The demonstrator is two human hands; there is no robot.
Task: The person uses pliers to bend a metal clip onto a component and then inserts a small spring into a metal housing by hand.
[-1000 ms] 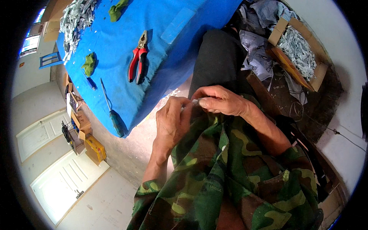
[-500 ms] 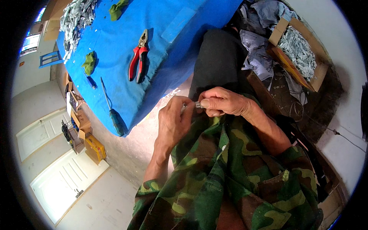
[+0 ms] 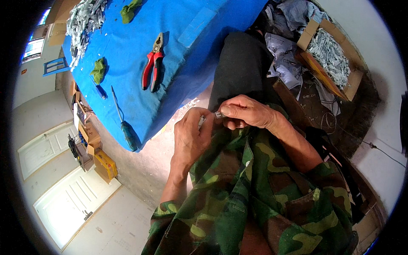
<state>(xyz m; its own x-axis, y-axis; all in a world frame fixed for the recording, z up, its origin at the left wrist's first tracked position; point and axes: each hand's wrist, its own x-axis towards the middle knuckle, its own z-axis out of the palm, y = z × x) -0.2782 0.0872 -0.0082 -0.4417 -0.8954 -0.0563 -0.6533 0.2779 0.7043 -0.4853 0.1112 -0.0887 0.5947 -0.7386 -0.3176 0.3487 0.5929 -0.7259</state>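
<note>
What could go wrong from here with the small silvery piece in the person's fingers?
The small, silvery piece could slip: it is pinched in the bare right hand above the lap and might drop to the pale floor. The narrow, whitish piece in the left hand could drop too. The long-shafted screwdriver with a dark teal handle lies near the edge of the blue, cloth-covered table; a knock might roll it off.

On the table [image 3: 127, 46], upper left, combination pliers [image 3: 155, 55] lie right of a screwdriver [image 3: 127, 131], a heap [image 3: 87, 25] of possibly metal strips farther left. Near centre, the left hand [image 3: 190, 134] is beside the right hand [image 3: 250, 112]; upper right stands a cardboard box [image 3: 352, 85].
</note>
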